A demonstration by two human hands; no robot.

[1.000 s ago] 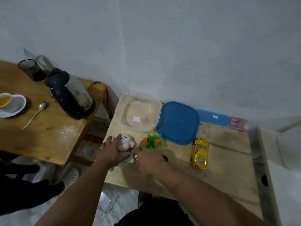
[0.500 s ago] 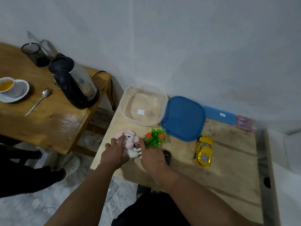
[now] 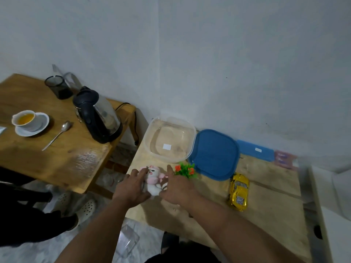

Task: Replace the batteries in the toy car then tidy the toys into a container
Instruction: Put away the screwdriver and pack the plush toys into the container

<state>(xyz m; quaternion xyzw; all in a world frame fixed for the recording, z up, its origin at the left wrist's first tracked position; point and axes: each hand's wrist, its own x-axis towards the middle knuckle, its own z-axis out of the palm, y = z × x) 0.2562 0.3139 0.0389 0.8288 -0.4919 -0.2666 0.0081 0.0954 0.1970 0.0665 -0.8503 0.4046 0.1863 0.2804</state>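
A pink and white plush toy [image 3: 154, 178] lies near the front left corner of the light wooden table [image 3: 269, 204]. My left hand [image 3: 131, 188] grips its left side and my right hand [image 3: 177, 187] holds its right side. A green plastic plant with orange flowers [image 3: 186, 170] stands just behind my right hand. The yellow toy car [image 3: 238, 191] sits to the right, apart from both hands. A clear plastic container [image 3: 170, 138] stands at the back with nothing in it, and its blue lid [image 3: 214, 154] lies beside it.
A darker wooden table [image 3: 47, 154] on the left carries a kettle [image 3: 98, 115], a cup on a saucer [image 3: 28, 120], a spoon [image 3: 58, 134] and a dark tumbler [image 3: 58, 87]. A blue box [image 3: 255, 149] lies by the wall. A white ledge [image 3: 332, 205] borders the right.
Both hands have closed in on the plush toy from either side. The small dark object near my right hand is hidden now. The view has shifted.
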